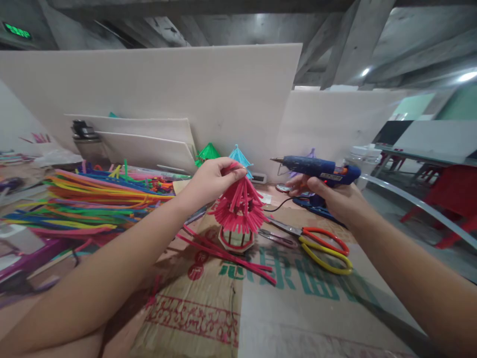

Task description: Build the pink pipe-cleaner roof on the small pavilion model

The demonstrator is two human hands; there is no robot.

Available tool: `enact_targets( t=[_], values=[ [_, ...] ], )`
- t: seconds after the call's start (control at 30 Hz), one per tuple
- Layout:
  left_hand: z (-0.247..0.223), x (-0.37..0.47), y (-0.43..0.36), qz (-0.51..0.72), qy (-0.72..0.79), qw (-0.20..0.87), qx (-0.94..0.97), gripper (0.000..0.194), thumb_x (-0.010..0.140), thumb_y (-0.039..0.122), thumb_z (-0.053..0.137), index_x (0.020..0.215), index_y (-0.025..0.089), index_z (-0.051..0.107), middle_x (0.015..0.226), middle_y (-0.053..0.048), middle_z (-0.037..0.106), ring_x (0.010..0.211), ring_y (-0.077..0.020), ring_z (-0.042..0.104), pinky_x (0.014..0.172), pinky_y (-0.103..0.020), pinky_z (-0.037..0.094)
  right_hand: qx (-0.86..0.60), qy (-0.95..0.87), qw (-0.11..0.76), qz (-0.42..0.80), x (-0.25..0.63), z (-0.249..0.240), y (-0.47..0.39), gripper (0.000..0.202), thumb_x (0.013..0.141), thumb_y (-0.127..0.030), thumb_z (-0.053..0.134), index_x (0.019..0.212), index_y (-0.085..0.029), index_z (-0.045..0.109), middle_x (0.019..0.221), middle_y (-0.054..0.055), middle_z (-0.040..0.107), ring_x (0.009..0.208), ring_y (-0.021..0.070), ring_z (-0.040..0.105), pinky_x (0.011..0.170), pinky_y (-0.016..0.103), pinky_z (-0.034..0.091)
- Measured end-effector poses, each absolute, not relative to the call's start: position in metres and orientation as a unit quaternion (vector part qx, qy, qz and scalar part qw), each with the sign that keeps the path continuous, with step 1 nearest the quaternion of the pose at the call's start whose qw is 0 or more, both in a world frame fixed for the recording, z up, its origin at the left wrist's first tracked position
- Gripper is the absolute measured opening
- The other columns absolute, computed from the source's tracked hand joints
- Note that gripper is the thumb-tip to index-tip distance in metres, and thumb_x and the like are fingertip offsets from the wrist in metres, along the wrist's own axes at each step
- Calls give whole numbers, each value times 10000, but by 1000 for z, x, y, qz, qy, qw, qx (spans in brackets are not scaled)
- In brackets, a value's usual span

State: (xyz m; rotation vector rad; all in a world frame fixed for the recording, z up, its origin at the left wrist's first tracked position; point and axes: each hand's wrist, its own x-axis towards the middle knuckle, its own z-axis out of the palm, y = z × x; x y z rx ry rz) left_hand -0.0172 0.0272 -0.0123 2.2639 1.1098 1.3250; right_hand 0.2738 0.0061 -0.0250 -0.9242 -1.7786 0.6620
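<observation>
A small pagoda model (238, 214) with a layered red-pink pipe-cleaner roof and an octagonal base stands upright on the cardboard (208, 298). My left hand (218, 176) pinches the tip of its roof. In my right hand (322, 191) is a blue glue gun (313, 166), its nozzle pointing left toward the roof tip without touching it. Loose red pipe cleaners (231, 256) lie in front of and left of the model. To its right are scissors (324, 248) with orange and yellow handles, beside smaller metal snips (278, 238).
Bundles of colored pipe cleaners (100, 199) cover the left of the table. Behind stand green (209, 153) and light blue (240, 156) roof models before a white board (186, 89). A clear glue stick (421, 201) trails from the gun. Red stools (447, 194) stand at right.
</observation>
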Motion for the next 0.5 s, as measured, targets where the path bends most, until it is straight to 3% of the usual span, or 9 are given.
enact_targets(
  t=[0.07,0.2,0.5],
  values=[
    [-14,-17,30,457,391,153,784,409,865,550,608,851,149,693,624,28,516,570,-113,419,564,-243,348,-388,-772,448,232,269,-22,-2,424,846,-630,650,872,-220,752,934,78,763,894,257,713,846,394,569],
    [-15,-18,35,451,398,162,782,454,849,592,616,896,150,707,645,21,549,580,-117,440,564,-244,347,-412,-806,394,158,261,-23,-9,466,839,-650,630,776,-194,701,766,67,722,743,227,674,671,334,522],
    [-12,-18,27,441,403,161,786,418,861,554,617,898,152,724,633,17,579,551,-116,430,537,-251,323,-415,-793,423,138,237,-25,-25,264,796,-435,714,769,-216,570,626,-41,525,570,122,477,495,239,356]
  ],
)
